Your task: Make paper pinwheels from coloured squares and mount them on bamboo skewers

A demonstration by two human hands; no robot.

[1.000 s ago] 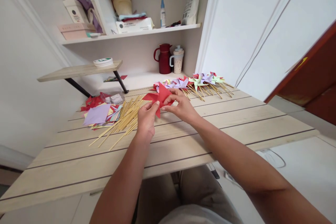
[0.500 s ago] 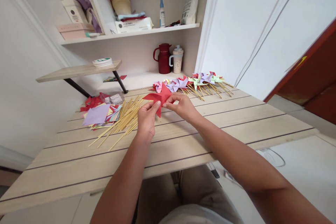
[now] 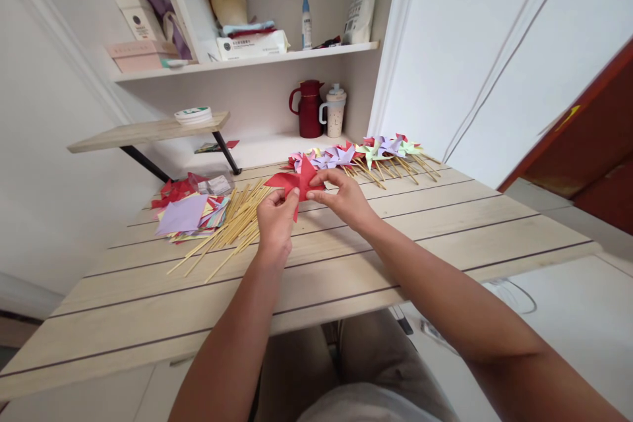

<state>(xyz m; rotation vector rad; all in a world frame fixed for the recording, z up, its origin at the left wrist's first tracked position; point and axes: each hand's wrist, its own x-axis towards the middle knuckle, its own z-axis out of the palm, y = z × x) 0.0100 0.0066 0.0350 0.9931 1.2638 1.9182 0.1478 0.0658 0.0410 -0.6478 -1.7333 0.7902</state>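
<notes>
A: Where is the red paper pinwheel (image 3: 295,182) right now?

B: Lifted just off the bench (image 3: 346,257), in front of the person and between both hands. The left hand (image 3: 275,223) has its fingers closed on the lower part of the paper, thumb on top. The right hand (image 3: 345,200) pinches the middle from the other side, fingers closed on a folded point.

A: So both hands have hold of it?

B: Yes, both are pinched shut on the paper, with nothing else in either hand.

A: How would you handle this fold well?

B: I'd say keep the left pinch steady as an anchor and let the right fingers bring the flap's tip exactly to the centre. Curl the blade, don't crease it flat. Press lightly, since thin paper tears at the cut corners.

A: And what lies around?

B: The bamboo sticks (image 3: 232,227) lie fanned out just left of the left hand, next to the stack of coloured paper squares (image 3: 190,216). The finished pinwheels (image 3: 366,155) lie in a row farther back on the right.
</notes>
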